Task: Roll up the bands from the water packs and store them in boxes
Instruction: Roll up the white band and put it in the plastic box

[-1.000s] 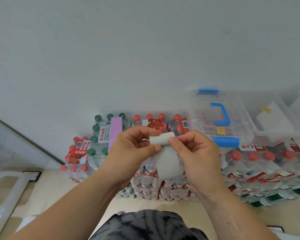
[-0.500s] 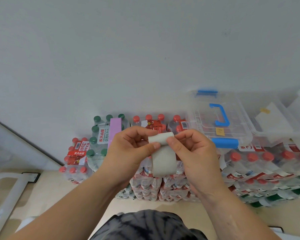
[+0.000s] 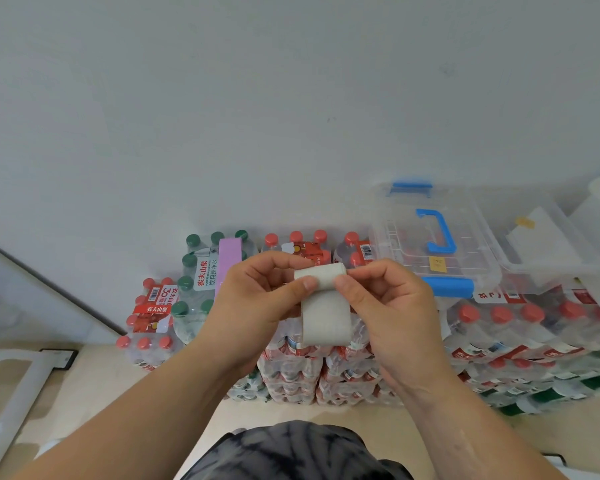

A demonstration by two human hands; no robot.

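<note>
We are mid-roll: both hands, left (image 3: 257, 303) and right (image 3: 388, 306), pinch the grey band (image 3: 324, 317) in front of the water packs (image 3: 291, 368), its tail hanging loose. Next, we judge, keep winding tight, then drop it in the box (image 3: 433, 244).

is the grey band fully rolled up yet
Partly rolled: the grey band has a roll at its top between both thumbs, with a flat tail hanging below.

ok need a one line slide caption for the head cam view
Left hand and right hand roll a grey band in front of stacked water packs, clear box on top.
</note>
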